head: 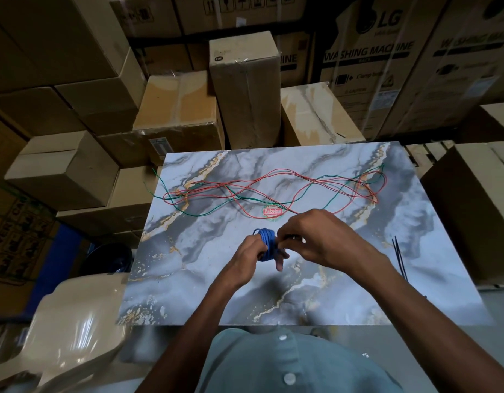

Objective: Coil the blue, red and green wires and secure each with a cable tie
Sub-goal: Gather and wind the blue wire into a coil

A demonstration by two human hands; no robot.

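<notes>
The blue wire [266, 243] is wound into a small coil, held above the middle of the marble-patterned table [358, 293]. My left hand [252, 255] grips the coil from the left. My right hand [316, 236] pinches a thin black cable tie [292, 237] right against the coil's right side. The red wire [299, 180] and the green wire [205, 213] lie loose and tangled together across the far half of the table. A few spare black cable ties [399, 255] lie near the table's right edge.
Cardboard boxes [245, 89] are stacked behind and on both sides of the table. A beige plastic chair [74, 321] stands at the lower left. A round red sticker [272, 211] sits on the tabletop just beyond my hands.
</notes>
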